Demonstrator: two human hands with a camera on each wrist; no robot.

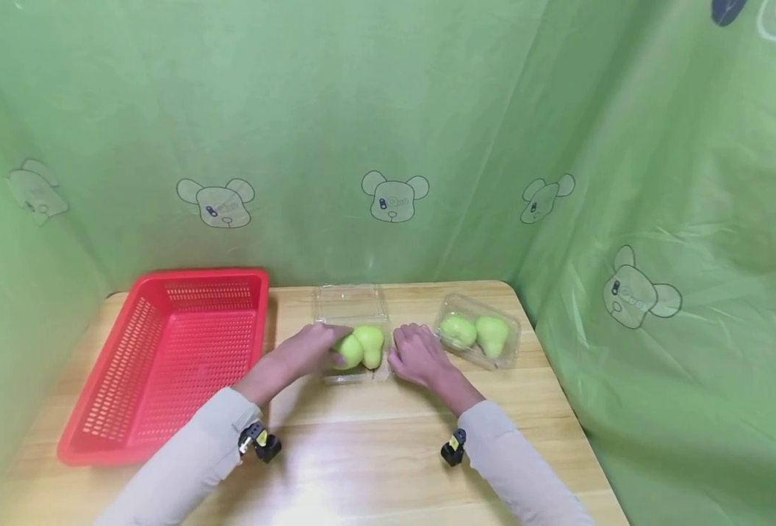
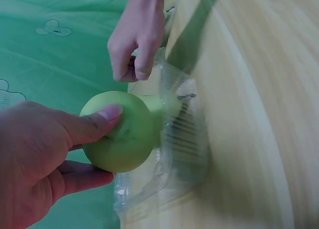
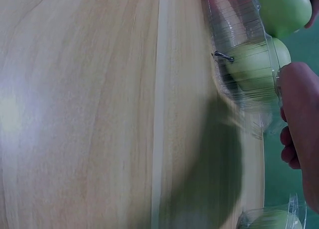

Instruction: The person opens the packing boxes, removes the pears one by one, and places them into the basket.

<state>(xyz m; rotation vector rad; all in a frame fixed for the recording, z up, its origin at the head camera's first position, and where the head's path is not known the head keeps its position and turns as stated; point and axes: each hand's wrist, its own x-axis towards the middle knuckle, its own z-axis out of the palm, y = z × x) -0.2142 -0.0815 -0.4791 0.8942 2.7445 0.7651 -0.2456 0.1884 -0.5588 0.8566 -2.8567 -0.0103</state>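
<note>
My left hand (image 1: 312, 347) pinches a round green pear (image 2: 117, 132) between thumb and fingers, at the left part of an open clear plastic clamshell box (image 1: 348, 378). A second pear (image 1: 371, 345) sits in the box on the right, its dark stem toward me. At the box's right side my right hand (image 1: 419, 356) has curled fingers, with the thumb at the rim, gripping it. The hinged lid (image 1: 348, 301) lies folded back toward the curtain. Part of the held pear is hidden by the left hand in the head view.
Another clear plastic box (image 1: 509, 358) with two green pears stands at the right, angled. A large red plastic basket (image 1: 164, 380) takes up the table's left side. Green curtains (image 1: 335, 146) hang behind and beside the wooden table (image 1: 375, 453).
</note>
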